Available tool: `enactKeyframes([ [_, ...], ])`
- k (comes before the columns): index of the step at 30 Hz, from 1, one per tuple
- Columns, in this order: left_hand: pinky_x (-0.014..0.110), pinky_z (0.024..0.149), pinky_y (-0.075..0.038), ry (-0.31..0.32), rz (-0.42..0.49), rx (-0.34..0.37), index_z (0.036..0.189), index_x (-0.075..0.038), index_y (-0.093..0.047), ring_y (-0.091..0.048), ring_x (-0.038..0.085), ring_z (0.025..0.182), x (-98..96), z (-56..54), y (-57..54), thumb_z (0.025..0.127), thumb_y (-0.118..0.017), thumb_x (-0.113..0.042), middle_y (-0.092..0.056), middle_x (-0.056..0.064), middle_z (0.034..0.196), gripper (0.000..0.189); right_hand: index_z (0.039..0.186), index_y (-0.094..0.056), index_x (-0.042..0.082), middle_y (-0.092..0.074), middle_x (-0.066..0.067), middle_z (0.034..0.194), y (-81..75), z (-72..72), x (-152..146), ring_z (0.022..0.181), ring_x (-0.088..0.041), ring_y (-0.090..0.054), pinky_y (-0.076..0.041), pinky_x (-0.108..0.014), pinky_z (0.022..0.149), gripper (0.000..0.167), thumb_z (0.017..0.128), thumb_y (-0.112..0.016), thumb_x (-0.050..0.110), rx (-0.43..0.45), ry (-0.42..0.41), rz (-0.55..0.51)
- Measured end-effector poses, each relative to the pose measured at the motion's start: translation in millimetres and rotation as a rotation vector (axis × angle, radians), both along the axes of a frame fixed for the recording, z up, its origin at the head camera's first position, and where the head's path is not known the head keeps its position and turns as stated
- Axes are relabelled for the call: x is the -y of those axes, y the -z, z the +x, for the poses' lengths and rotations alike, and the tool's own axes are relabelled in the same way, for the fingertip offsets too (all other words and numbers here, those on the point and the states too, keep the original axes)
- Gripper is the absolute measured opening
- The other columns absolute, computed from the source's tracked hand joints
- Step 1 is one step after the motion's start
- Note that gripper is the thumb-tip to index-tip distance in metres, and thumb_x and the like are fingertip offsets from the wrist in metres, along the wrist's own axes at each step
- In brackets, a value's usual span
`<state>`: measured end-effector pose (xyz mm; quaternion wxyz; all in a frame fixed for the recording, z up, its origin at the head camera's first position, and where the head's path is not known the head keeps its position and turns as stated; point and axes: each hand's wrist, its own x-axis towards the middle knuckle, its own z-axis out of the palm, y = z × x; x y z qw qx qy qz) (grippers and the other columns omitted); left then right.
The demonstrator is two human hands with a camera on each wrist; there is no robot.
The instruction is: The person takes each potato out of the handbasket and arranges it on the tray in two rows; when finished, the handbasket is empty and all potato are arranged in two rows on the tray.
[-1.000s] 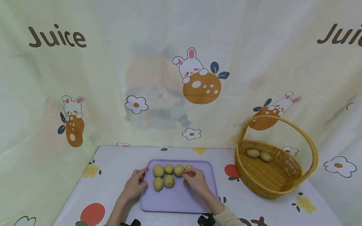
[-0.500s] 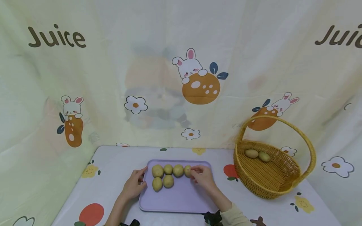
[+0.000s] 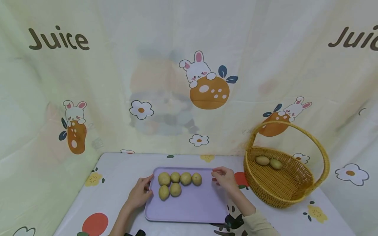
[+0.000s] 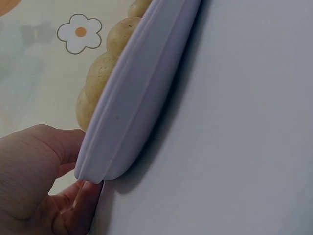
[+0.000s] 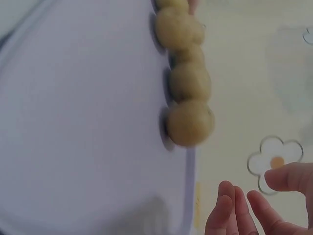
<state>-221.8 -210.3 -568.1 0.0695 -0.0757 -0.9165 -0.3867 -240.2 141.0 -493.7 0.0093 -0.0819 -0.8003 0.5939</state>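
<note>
Several potatoes sit on a lilac tray (image 3: 189, 208), in a back row with two more in front at the left. At that row's right end lies one potato (image 3: 196, 179), also nearest in the right wrist view as a potato (image 5: 190, 123). My left hand (image 3: 139, 193) grips the tray's left edge; in the left wrist view the thumb and fingers of this hand (image 4: 34, 171) are on either side of the rim. Over the tray's back right part is my right hand (image 3: 225, 178), loosely bent, with nothing between thumb and fingers.
At the right stands a wicker basket (image 3: 265, 195) with a tall arched handle (image 3: 317, 139). Two potatoes lie in it, a tan one (image 3: 262, 160) and a greener one (image 3: 276, 163). A printed cloth covers the table (image 3: 124, 164); a patterned curtain (image 3: 165, 65) hangs behind.
My right hand has let go of the rightmost potato and moved right to the tray's right edge. That potato stays in the back row. My left hand stays on the tray.
</note>
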Motion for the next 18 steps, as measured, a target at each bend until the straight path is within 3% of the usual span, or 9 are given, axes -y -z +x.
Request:
enactKeyframes([
  [18, 0.027, 0.068, -0.041, 0.006, 0.008, 0.023, 0.141, -0.007, -0.054, -0.053, 0.012, 0.084, -0.2, -0.1, 0.7, 0.078, -0.067, -0.003, -0.053, 0.005, 0.108, 0.065, 0.124, -0.058, -0.011, -0.069, -0.02, 0.104, -24.7, -11.9, -76, 0.085, -0.022, -0.072, -0.056, -0.031, 0.071, 0.039, 0.095, -0.06, 0.014, 0.005, 0.026, 0.006],
])
